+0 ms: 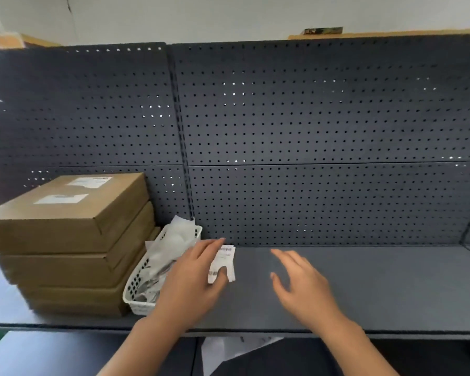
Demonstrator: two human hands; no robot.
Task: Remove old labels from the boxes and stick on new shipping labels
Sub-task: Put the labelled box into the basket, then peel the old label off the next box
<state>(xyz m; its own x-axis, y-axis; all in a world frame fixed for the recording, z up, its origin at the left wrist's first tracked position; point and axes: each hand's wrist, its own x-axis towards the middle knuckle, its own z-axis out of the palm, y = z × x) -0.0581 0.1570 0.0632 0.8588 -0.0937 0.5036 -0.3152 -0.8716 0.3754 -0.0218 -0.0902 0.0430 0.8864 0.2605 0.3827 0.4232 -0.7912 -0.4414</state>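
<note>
Presently the labels [225, 257] lie as a small stack on the shelf [377, 289], low and just left of centre in the frame, right beside the basket [136, 289]. The left hand [193, 278] rests on the stack with fingers nearly straight and the thumb laid across the lower edge; no firm pinch is visible. The right hand [301, 283] hovers over bare shelf to the right, fingers spread and relaxed, holding nothing.

Handling, as judged: the labels are thin, light and limp, so they are likely to slide on the smooth surface. Pin the stack flat, then lift one sheet by a corner and peel it from its backing there. The boxes [65, 240], stacked at lower left, look stiff and flat, and are best taken by two opposite edges. The top box carries two white stickers [61, 198], whether old or new cannot be told.

The shelf is dark, matte and level. A dark pegboard [310, 131] backs it, with a pale wall above. The basket is white, perforated and filled with crumpled paper.
</note>
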